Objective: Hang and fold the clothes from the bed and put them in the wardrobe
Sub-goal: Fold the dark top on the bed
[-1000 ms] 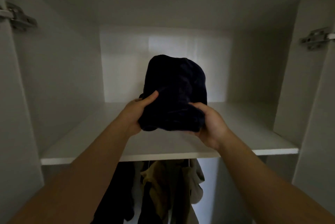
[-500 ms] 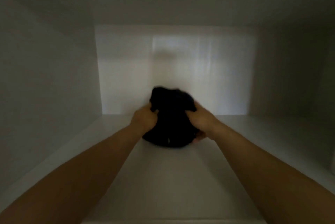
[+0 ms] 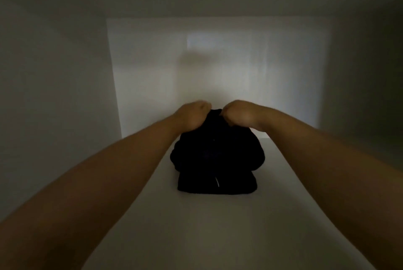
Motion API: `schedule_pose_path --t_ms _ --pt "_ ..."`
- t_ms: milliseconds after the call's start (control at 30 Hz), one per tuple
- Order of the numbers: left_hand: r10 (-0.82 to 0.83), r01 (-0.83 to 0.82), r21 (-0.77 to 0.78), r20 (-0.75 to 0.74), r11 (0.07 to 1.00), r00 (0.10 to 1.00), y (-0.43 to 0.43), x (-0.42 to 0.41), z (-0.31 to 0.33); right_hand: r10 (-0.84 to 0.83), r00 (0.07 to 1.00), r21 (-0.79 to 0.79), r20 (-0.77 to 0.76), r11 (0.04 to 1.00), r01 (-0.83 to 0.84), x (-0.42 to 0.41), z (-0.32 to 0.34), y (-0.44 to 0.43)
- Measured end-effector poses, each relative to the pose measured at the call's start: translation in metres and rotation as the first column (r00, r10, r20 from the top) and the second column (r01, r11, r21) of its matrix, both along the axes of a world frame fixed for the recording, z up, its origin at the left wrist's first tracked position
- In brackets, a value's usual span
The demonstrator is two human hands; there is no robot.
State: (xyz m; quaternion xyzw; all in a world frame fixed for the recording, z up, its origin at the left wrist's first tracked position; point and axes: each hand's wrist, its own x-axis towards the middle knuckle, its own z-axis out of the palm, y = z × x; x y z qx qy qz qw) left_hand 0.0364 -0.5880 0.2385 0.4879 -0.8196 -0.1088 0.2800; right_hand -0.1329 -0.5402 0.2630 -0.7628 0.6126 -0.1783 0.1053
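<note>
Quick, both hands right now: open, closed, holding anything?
Left hand: closed, gripping the far edge of the dark folded garment on the shelf.
Right hand: closed, gripping the same edge.

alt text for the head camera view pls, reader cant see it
A person's left hand and right hand curl over the far edge of a dark folded garment lying on a white shelf inside a wardrobe. The view is dim and blurred.
</note>
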Motion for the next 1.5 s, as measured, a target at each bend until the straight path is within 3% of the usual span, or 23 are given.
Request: schedule_pose_path --t_ms 200,333,433,533,800,967,1033,1100,1167,1267,1367,1500 --pt "0.065 -0.033 -0.098 0.339 0.995 0.939 -0.035 0.024 -0.038 0.012 0.998 -0.212 0.057 0.977 0.001 0.017 -0.058 -0.027" --pt "0.118 0.04 -0.295 0.497 0.955 0.86 -0.039 0.022 -0.046 0.032 0.999 -0.196 0.024 0.98 -0.027 0.005 -0.083 -0.025" --pt "-0.094 0.225 -0.326 0.372 0.918 0.923 -0.04 0.013 -0.047 0.058 0.998 -0.155 -0.022 0.986 -0.06 -0.007 -0.092 -0.018" --pt "-0.211 0.246 -0.22 0.171 0.944 0.962 -0.04 0.014 -0.056 0.028 1.0 -0.156 0.006 0.987 -0.027 -0.007 -0.098 -0.015" --pt "-0.2 0.182 -0.156 -0.108 0.971 0.974 -0.045 0.029 -0.1 0.024 0.999 -0.347 -0.023 0.937 -0.031 0.012 -0.125 -0.027" --pt "-0.099 0.08 -0.142 -0.13 0.987 0.986 -0.032 0.024 -0.091 -0.041 0.995 -0.405 -0.089 0.914 0.002 0.017 -0.114 -0.008" --pt "-0.035 0.025 -0.066 -0.15 0.997 0.988 -0.021 0.026 -0.083 -0.069 0.977 -0.51 -0.199 0.859 -0.043 0.019 -0.105 0.009" --pt "-0.02 0.062 0.126 -0.309 0.99 0.951 -0.012 0.03 -0.078 -0.025 0.96 -0.54 -0.28 0.83 -0.136 0.017 -0.099 0.023" --pt "0.019 0.133 0.293 -0.464 0.947 0.886 -0.004 0.031 -0.077 0.082 0.946 -0.393 -0.315 0.896 -0.208 0.009 -0.099 0.032" --pt "0.051 0.078 0.257 -0.462 0.963 0.885 -0.01 0.018 -0.083 0.151 0.888 -0.114 -0.435 0.969 -0.221 -0.006 -0.097 0.028" --pt "0.066 0.037 0.224 -0.435 0.974 0.898 -0.029 -0.005 -0.083 0.09 0.844 -0.062 -0.529 0.987 -0.145 -0.015 -0.089 0.008" --pt "0.075 0.007 0.209 -0.383 0.978 0.921 -0.052 -0.036 -0.081 0.031 0.848 -0.043 -0.53 0.997 -0.063 -0.029 -0.084 -0.021"
